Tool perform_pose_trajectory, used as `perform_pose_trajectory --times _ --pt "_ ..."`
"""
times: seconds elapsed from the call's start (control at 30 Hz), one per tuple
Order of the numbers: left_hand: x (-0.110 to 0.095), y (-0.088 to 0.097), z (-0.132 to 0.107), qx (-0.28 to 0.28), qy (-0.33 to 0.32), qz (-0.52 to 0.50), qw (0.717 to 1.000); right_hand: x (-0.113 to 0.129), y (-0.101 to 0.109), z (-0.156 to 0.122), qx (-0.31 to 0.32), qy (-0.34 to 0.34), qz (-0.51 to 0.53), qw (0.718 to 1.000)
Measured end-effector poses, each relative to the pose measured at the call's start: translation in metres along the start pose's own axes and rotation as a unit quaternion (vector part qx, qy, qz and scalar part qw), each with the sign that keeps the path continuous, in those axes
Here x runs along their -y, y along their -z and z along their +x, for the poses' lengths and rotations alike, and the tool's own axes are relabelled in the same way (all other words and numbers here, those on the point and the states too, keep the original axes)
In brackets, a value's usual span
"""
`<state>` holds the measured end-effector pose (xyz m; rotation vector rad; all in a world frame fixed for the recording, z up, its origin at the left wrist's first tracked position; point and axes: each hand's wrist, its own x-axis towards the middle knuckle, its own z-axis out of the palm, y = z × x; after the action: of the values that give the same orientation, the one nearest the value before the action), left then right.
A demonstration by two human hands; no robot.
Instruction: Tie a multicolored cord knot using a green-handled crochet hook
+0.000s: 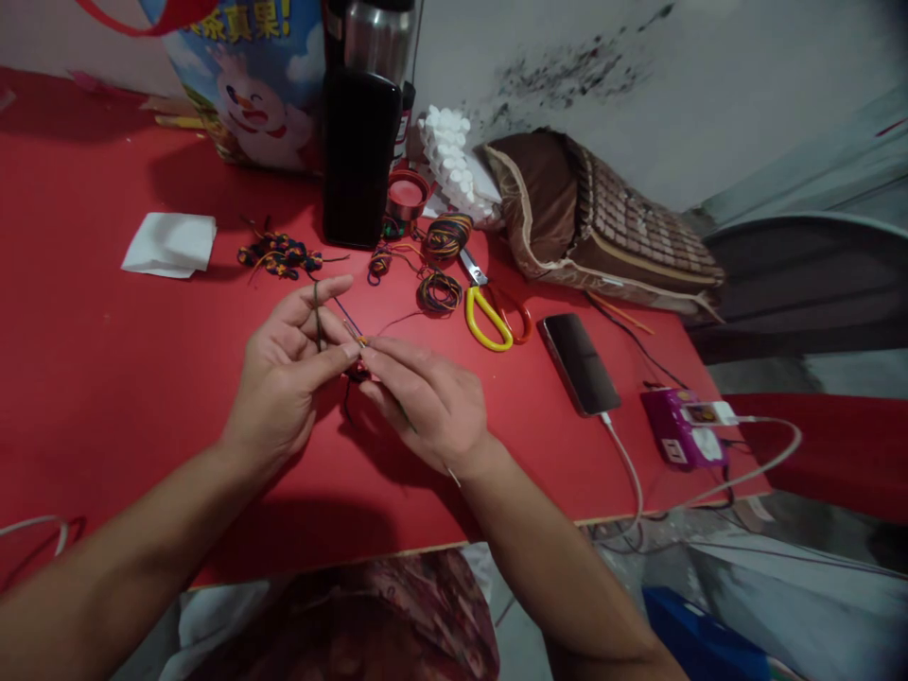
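Note:
Over the red table (142,378), my two hands meet at a small dark, multi-coloured piece of yarn work (357,370). My left hand (288,364) pinches it between thumb and finger, with a strand of dark yarn (317,312) running over its raised finger. A slim crochet hook (454,477) lies in my right hand (432,397); its back end shows near the wrist, and its tip is close to the left thumb. The fingers partly hide the stitches. Beyond them are a yarn ball (448,235) and a smaller wound bundle (439,294).
Scissors (489,322) with yellow and orange handles lie right of the yarn. A knotted yarn piece (280,255) and folded white paper (170,244) are at left. A black phone (360,161) stands upright behind; another phone (580,364) is plugged into a cable. A brown cushion (602,218) sits at back right.

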<state>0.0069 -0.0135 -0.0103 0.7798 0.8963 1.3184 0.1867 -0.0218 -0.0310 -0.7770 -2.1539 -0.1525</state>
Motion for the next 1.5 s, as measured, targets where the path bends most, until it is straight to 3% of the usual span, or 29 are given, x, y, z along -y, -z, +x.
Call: perform_pose_trajectory --times 0.17,0.4,0.6,0.73,1.0,1.13,1.27,1.5 --pt "-0.002 -0.002 -0.003 -0.013 -0.047 0.046 0.998 0.003 0.004 0.000 0.000 -0.028 0.015 0.999" --pt "0.003 0.001 -0.007 0.028 -0.087 0.059 0.994 0.006 0.006 0.003 -0.019 -0.036 -0.004 0.999" --pt "0.000 0.000 -0.007 0.017 -0.071 0.051 0.996 0.011 0.006 0.007 -0.017 -0.077 0.063 0.995" --pt "0.001 -0.001 -0.005 0.029 -0.065 0.010 0.997 0.010 0.009 0.007 -0.010 -0.011 0.023 1.000" --pt "0.001 -0.003 -0.004 0.053 -0.032 -0.057 0.996 0.010 0.013 0.006 0.019 -0.028 0.093 0.995" --pt "0.003 -0.002 -0.007 0.060 -0.055 -0.037 0.996 0.007 0.009 0.003 -0.015 0.017 0.047 0.999" --pt "0.006 0.001 -0.009 0.058 -0.088 0.016 0.994 0.004 0.005 0.002 -0.062 -0.005 0.019 0.998" --pt "0.006 0.004 -0.010 0.048 -0.107 0.079 0.990 0.000 0.005 0.003 -0.031 -0.072 0.102 0.992"
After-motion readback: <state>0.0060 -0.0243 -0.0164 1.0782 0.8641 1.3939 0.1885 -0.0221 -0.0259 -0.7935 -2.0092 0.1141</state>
